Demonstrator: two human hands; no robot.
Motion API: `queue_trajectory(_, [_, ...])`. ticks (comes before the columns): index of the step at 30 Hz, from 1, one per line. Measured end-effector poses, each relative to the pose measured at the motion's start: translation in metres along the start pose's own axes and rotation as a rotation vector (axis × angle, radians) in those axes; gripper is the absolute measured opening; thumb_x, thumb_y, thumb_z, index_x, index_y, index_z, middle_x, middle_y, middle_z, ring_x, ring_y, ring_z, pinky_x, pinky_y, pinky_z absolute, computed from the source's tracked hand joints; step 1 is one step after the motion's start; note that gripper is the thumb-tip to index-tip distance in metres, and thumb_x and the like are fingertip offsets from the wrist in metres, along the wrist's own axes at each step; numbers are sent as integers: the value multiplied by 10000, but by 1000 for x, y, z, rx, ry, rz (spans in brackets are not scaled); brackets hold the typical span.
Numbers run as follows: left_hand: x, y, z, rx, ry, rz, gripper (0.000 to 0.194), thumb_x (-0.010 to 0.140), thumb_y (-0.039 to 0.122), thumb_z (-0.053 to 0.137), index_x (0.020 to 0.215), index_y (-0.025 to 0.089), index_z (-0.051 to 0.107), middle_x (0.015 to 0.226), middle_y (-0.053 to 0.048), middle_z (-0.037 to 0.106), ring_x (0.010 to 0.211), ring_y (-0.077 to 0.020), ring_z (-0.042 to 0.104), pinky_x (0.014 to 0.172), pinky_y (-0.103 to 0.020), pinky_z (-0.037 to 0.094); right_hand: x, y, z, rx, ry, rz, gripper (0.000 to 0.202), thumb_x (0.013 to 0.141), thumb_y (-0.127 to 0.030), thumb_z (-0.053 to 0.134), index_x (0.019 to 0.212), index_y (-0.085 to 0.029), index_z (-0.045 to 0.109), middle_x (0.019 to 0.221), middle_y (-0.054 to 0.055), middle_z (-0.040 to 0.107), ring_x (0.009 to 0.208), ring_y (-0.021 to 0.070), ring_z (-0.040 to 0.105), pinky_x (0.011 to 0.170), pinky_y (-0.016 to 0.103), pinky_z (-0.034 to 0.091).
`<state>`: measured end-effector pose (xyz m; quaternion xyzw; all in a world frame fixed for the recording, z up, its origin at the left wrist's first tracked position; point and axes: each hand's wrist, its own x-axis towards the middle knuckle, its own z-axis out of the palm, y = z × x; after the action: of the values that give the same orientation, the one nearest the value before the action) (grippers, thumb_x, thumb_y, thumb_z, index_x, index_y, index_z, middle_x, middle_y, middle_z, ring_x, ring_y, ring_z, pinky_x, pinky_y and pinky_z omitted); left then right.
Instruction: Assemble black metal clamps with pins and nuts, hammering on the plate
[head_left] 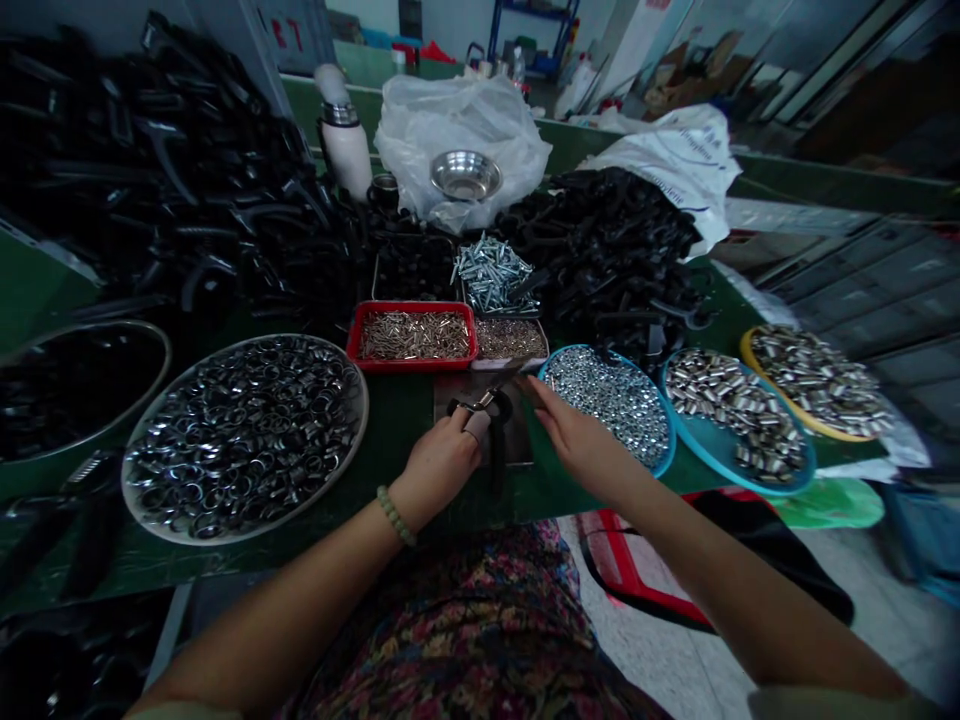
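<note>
My left hand (439,465), with a green bead bracelet at its wrist, is closed around a black plastic part (499,435) with a shiny metal piece (480,400) at its top. The part is over a flat metal plate (521,445) on the bench. Just to the right, my right hand (574,430) has its fingers together at a blurred dark piece (517,375) by the part's upper end; I cannot make out what this piece is. Ahead of both hands, a red tray (350,345) holds small metal pins, beside a box of tiny fasteners (510,338).
A large round tray of metal rings (247,430) lies left. To the right are blue basins of small nuts (611,405) and metal sleeves (739,410). Screws (495,275), heaped black parts (615,250), a flask (346,150) and a metal bowl (465,175) stand behind.
</note>
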<state>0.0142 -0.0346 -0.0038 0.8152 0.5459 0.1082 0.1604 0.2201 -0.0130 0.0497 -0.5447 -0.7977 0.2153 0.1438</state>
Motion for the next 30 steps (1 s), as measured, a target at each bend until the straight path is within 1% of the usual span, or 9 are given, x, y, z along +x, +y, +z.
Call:
queue_trajectory(3, [-1, -1, -1, 9, -10, 10, 359, 851, 164, 508, 1204, 219, 482, 1094, -72, 541, 887, -200, 562, 766, -305, 483, -1, -2, 0, 25, 100, 12, 524, 965, -278, 338, 1483, -257, 263, 1371, 85, 540, 1171, 256, 588, 944, 415, 496])
queue_trajectory(7, [1, -1, -3, 16, -29, 10, 311, 868, 171, 480, 1177, 211, 493, 1088, -76, 541, 887, -199, 562, 767, -306, 486, 0, -3, 3, 15, -22, 11, 495, 965, -275, 333, 1459, -245, 317, 1278, 97, 613, 1086, 264, 640, 901, 421, 516])
queue_trajectory(10, [3, 1, -2, 12, -30, 10, 340, 862, 167, 487, 1199, 214, 481, 1109, -82, 537, 908, -202, 565, 780, -312, 487, 1, -4, 6, 31, 102, 15, 507, 969, -278, 326, 1472, -244, 280, 1353, 94, 554, 1180, 254, 581, 948, 407, 492])
queue_trajectory(15, [-5, 2, -5, -3, -24, -12, 350, 857, 186, 501, 1205, 212, 489, 1064, -77, 571, 893, -198, 587, 775, -297, 484, -4, -10, 4, 12, -33, 21, 483, 957, -252, 347, 1439, -219, 355, 1255, 107, 626, 1025, 269, 665, 944, 467, 489])
queue_trajectory(18, [-4, -10, -28, -130, 105, -13, 457, 873, 313, 526, 1297, 179, 419, 1099, -92, 592, 950, -208, 593, 826, -307, 481, -16, -16, 0, 99, 134, -48, 520, 958, -247, 354, 1474, -221, 292, 1343, 100, 563, 1175, 248, 585, 1021, 433, 439])
queue_trajectory(21, [30, -26, -61, -136, 335, -49, 406, 933, 349, 422, 1291, 161, 456, 1157, -109, 603, 1019, -209, 574, 912, -329, 438, -26, -16, 5, 76, 39, -17, 531, 943, -231, 367, 1469, -192, 313, 1209, 129, 652, 1036, 270, 661, 874, 416, 526])
queue_trajectory(24, [92, -27, -77, 70, 294, 30, 284, 936, 284, 403, 1027, 169, 646, 1052, -102, 657, 1032, -238, 552, 934, -388, 395, -29, -12, 12, 37, -89, 15, 517, 940, -244, 365, 1454, -201, 342, 1186, 125, 667, 944, 282, 694, 819, 432, 544])
queue_trajectory(27, [147, -14, -66, 235, 107, 84, 232, 889, 202, 463, 903, 169, 693, 1001, -112, 683, 1062, -282, 532, 911, -449, 365, -31, -8, 11, 127, 134, 8, 510, 956, -290, 347, 1463, -251, 301, 1372, 83, 543, 1159, 263, 598, 943, 436, 501])
queue_trajectory(30, [170, -4, -46, 279, 42, 78, 236, 875, 164, 464, 885, 147, 700, 970, -129, 694, 1056, -285, 541, 925, -470, 332, -37, 0, 5, 174, 304, 67, 493, 959, -324, 344, 1444, -237, 330, 1342, 96, 568, 1174, 262, 588, 940, 436, 505])
